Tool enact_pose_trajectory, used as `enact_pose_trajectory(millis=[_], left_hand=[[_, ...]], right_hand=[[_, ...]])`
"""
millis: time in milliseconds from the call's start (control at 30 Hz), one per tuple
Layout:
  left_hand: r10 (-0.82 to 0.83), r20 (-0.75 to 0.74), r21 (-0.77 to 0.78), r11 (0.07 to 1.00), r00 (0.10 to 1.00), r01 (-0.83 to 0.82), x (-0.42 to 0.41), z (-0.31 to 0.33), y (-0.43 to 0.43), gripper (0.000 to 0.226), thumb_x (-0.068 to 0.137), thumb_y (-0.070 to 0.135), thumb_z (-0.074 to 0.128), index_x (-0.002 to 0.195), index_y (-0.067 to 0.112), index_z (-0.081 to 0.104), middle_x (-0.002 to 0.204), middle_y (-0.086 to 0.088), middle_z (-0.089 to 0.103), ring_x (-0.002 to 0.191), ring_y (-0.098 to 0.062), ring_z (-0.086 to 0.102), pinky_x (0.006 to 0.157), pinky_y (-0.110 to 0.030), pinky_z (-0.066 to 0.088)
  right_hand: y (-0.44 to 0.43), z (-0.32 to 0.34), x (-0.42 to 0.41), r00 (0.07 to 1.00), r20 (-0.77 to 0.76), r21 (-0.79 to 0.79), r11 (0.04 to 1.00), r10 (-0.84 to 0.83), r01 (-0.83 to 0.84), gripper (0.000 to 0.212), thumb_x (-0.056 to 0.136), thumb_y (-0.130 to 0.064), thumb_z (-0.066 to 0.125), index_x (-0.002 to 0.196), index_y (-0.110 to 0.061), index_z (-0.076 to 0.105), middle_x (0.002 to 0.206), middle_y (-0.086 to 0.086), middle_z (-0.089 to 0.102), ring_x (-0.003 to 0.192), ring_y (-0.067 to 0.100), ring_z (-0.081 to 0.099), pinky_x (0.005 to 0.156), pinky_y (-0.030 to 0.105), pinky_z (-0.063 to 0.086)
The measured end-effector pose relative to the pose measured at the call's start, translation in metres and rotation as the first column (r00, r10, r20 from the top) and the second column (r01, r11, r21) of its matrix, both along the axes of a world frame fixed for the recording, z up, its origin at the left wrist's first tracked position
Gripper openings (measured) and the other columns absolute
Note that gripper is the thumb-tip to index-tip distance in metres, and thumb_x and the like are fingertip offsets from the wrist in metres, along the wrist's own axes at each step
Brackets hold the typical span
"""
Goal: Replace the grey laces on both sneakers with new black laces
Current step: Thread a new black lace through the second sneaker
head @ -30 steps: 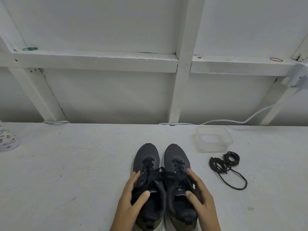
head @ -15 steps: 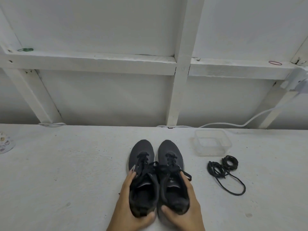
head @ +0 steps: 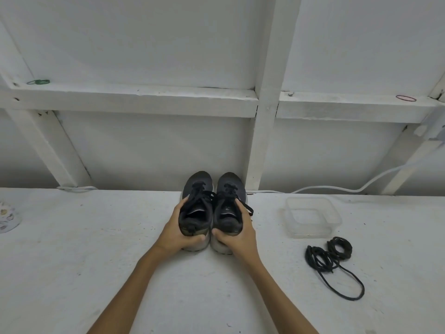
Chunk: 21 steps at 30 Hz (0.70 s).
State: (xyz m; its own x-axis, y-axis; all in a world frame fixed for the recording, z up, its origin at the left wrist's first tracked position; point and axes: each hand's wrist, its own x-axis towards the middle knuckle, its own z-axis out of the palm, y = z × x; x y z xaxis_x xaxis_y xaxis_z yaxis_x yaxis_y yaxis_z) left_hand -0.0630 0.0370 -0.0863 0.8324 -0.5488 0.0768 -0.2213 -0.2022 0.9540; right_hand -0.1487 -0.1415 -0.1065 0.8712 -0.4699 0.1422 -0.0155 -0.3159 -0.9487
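Two dark grey sneakers stand side by side on the white table [head: 96,261], toes pointing away from me, both laced with dark laces. My left hand [head: 177,231] grips the heel and outer side of the left sneaker [head: 198,189]. The right sneaker [head: 231,186] is gripped the same way by my right hand [head: 237,233]. Both arms are stretched forward and the toes reach the table's far edge. A loose bundle of black laces [head: 330,257] lies on the table to the right of the shoes, apart from both hands.
A clear plastic container [head: 313,233] sits just behind the lace bundle. A white cable [head: 337,188] runs along the back edge under a white framed wall. A patterned object [head: 7,219] shows at the far left edge.
Both hands slid from the shoes' tongues back to the heels and pushed the pair away from me, up to the table's far edge.
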Motion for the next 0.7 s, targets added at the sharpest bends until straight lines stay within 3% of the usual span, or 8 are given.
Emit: enact_pose_trajectory(millis=[100,500,700], left_hand=[[-0.019,0.005,0.025,1.000,1.000,0.019,0.013,-0.002,-0.001,0.107,0.054,0.031,0.085,0.142,0.036,0.024,0.140,0.017,0.042,0.124,0.010,0.045,0.095,-0.006,0.041],[0.040,-0.029,-0.066,0.997,0.999,-0.042,0.011,-0.017,-0.003,0.098,0.056,0.031,0.085,0.138,0.037,0.032,0.136,0.013,0.050,0.122,0.000,0.053,0.090,-0.013,0.048],[0.070,-0.009,-0.025,0.997,0.997,-0.071,0.005,-0.018,-0.001,0.097,0.058,0.038,0.084,0.138,0.043,0.030,0.140,0.012,0.047,0.125,0.002,0.050,0.098,-0.019,0.047]], right_hand=[[0.000,-0.002,0.007,1.000,0.017,0.004,1.000,-0.001,0.001,0.097,0.064,-0.035,0.086,0.146,-0.039,0.033,0.147,-0.014,0.043,0.135,0.006,0.043,0.110,0.040,0.042],[-0.004,-0.015,0.012,0.998,0.054,-0.008,1.000,0.016,-0.016,0.098,0.066,-0.037,0.086,0.146,-0.039,0.031,0.148,-0.013,0.041,0.136,0.006,0.041,0.110,0.040,0.042],[-0.008,-0.012,0.012,0.995,0.034,0.019,0.996,0.089,-0.090,0.105,0.062,-0.054,0.086,0.148,-0.042,0.027,0.152,-0.011,0.036,0.141,0.011,0.034,0.112,0.047,0.039]])
